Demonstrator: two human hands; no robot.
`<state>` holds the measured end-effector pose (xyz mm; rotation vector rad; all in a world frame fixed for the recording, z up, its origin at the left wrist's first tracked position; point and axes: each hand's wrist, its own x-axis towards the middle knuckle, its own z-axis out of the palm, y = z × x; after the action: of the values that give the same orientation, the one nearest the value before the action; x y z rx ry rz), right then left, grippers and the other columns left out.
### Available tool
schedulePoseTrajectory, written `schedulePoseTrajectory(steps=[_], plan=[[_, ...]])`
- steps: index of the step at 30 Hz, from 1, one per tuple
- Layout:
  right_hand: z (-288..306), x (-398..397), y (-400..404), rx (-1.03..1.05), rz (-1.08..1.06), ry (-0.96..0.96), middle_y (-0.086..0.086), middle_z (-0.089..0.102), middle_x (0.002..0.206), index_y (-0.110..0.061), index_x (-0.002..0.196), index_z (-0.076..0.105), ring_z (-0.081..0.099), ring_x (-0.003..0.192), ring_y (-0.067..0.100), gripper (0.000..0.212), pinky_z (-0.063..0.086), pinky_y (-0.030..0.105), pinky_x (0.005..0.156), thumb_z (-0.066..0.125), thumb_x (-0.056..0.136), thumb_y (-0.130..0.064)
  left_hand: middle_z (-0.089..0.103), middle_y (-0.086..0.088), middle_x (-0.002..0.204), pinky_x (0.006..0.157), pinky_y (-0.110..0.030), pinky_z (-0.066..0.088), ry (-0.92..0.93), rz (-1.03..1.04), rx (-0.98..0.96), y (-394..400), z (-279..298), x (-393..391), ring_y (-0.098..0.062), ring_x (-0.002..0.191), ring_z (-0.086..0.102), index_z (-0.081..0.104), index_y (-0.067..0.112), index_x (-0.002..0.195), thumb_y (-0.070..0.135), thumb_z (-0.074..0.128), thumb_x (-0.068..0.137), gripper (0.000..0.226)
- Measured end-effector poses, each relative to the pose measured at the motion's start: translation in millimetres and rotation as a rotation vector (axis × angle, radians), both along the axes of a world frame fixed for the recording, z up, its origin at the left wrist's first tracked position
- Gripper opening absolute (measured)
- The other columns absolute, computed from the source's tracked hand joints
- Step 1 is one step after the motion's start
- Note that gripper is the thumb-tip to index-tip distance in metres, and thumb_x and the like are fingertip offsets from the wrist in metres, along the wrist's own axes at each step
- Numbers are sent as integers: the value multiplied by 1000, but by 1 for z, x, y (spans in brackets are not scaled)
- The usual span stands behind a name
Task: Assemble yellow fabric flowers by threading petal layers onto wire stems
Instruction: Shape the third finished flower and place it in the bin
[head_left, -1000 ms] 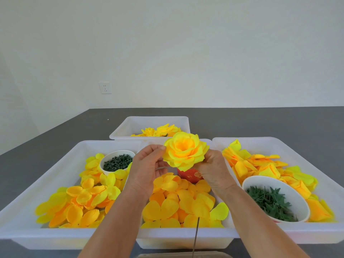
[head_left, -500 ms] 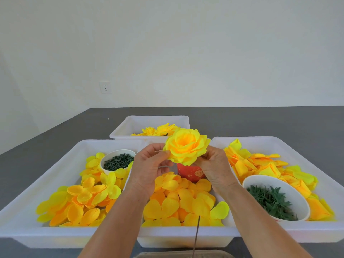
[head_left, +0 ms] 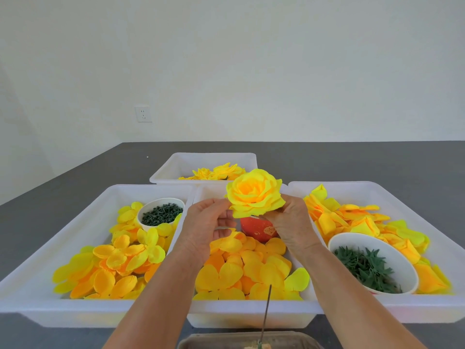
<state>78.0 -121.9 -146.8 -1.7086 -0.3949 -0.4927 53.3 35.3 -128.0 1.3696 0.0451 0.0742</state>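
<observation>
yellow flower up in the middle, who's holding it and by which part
Both hands hold the yellow flower: the left hand pinches its lower left petal edge, the right hand grips its underside on the right.

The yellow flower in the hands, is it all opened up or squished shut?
Opened up. The yellow flower has its petals spread wide around the orange middle, held between the left hand and right hand.
</observation>
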Motion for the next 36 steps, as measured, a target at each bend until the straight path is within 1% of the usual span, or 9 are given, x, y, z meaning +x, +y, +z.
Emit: schedulePoseTrajectory(steps=[3, 6, 11, 15, 18, 23, 27, 32, 36], plan=[[-1, 1, 1, -24, 13, 12, 5, 71, 74, -13, 74, 72, 62, 73, 13, 14, 51, 24, 69, 71, 77, 0, 62, -5, 60, 47, -22, 47, 3, 22, 12, 0, 0, 0, -14, 52, 58, 64, 7, 76, 13, 59, 88, 14], [-2, 1, 1, -28, 0, 15, 12, 72, 79, -6, 78, 73, 61, 75, 17, 7, 51, 22, 69, 69, 79, 0, 62, -12, 68, 48, -22, 47, -26, 39, 19, 0, 0, 1, -14, 53, 56, 66, 3, 80, 9, 58, 88, 13], [-2, 3, -1, -28, -57, 27, -19, 59, 51, -30, 56, 60, 53, 56, -3, 37, 41, 8, 54, 71, 79, -3, 65, -7, 63, 48, -21, 47, -66, -11, 17, -1, 0, 0, -12, 52, 57, 67, 5, 79, 9, 57, 89, 15], [-3, 3, -2, -23, -82, -5, -19, 55, 45, -28, 53, 57, 50, 51, -5, 40, 38, 6, 50, 71, 77, 1, 64, -2, 56, 45, -21, 48, -40, -114, -61, 0, 1, -1, -12, 49, 60, 66, 10, 73, 10, 56, 87, 17], [-4, 3, -1, -32, -95, -5, -16, 57, 52, -20, 56, 61, 50, 51, -1, 31, 39, 9, 50, 71, 78, 0, 67, -6, 64, 47, -22, 49, -21, -183, -44, 0, -1, 0, -14, 54, 62, 67, 8, 80, 10, 59, 84, 10], [-7, 4, -1, -32, -119, 7, 17, 69, 70, 1, 71, 70, 55, 64, 13, 11, 46, 18, 56, 71, 80, -5, 68, -12, 74, 49, -22, 48, -56, -143, 21, 1, -4, 1, -18, 59, 60, 65, 1, 87, -1, 63, 81, 7], [-7, 3, -1, -68, -115, 4, 5, 69, 72, -3, 77, 74, 59, 67, 13, 8, 49, 14, 60, 74, 78, -11, 66, -16, 81, 51, -22, 50, -79, -85, 97, 0, -5, 2, -21, 64, 60, 64, -3, 94, -2, 64, 81, 13], [-6, 2, -1, -77, -100, -20, 3, 71, 72, -5, 75, 73, 61, 65, 4, 3, 49, 12, 60, 74, 78, -7, 70, -13, 76, 48, -24, 50, 17, -164, -46, 0, -2, 1, -22, 62, 65, 65, 4, 93, 1, 60, 83, 12], [-4, -2, -1, -130, 24, -5, -25, 60, 52, -23, 63, 65, 57, 57, -10, 31, 43, 5, 55, 71, 76, 4, 71, -10, 71, 48, -24, 53, 24, -154, -106, 2, -3, 3, -19, 56, 66, 64, 2, 97, -4, 59, 82, 17]])
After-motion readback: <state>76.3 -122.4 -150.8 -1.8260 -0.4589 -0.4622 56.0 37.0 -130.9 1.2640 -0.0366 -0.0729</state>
